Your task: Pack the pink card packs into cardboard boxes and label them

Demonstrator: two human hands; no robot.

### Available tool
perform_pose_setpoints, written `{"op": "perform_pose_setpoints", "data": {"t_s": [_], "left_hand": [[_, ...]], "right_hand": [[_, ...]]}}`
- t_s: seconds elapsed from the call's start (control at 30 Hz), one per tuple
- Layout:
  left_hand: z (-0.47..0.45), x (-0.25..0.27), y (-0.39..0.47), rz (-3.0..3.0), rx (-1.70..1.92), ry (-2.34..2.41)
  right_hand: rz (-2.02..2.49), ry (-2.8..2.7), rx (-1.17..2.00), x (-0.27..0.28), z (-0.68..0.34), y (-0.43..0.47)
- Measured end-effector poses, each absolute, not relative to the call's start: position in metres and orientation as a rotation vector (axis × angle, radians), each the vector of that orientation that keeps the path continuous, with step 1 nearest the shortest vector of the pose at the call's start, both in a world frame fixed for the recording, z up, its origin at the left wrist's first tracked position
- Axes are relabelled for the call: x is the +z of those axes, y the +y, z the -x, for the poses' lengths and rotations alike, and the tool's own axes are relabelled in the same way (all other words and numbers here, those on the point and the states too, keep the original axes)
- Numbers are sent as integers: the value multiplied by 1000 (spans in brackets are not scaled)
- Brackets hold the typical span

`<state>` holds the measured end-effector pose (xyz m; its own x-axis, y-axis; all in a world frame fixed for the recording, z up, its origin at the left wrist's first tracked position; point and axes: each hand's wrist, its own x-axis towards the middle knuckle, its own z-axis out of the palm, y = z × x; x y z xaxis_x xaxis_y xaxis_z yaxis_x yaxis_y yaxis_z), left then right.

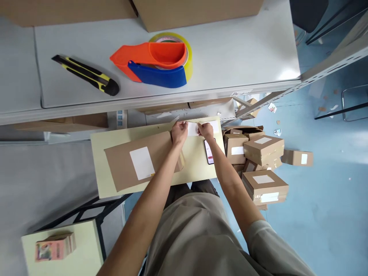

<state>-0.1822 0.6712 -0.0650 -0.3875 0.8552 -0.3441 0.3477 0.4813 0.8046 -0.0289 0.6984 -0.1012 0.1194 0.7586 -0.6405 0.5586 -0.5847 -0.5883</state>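
Note:
Close together at the far side of the cream table point(103, 138), both my hands pinch one white paper label point(192, 129). My left hand point(179, 132) is closed on its left end, and my right hand point(206, 131) grips the right end with the fingers curled in. Beyond the right hand lies another white paper point(214, 126). A long cardboard box point(120, 165) rests on the table to the left, its right end by my left wrist. On its top is a white label point(142, 163). A phone point(209, 151) with a lit screen lies just below my right hand.
On the grey shelf point(230, 53) above are a box cutter point(86, 74), an orange and blue tape dispenser point(155, 63) and large cardboard boxes point(198, 13). Labelled cartons point(264, 149) are piled on the blue floor at right. Books point(54, 247) lie on a lower-left table point(86, 245).

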Motion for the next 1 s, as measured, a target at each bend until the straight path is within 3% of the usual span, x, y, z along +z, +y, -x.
{"op": "perform_pose_setpoints", "data": {"t_s": [0.7, 1.0], "left_hand": [[214, -38, 677, -1301, 238, 2121], [215, -35, 676, -1339, 162, 2107]], "right_hand": [[2186, -1124, 1533, -116, 28, 704], [2170, -1124, 1555, -117, 27, 706]]}}
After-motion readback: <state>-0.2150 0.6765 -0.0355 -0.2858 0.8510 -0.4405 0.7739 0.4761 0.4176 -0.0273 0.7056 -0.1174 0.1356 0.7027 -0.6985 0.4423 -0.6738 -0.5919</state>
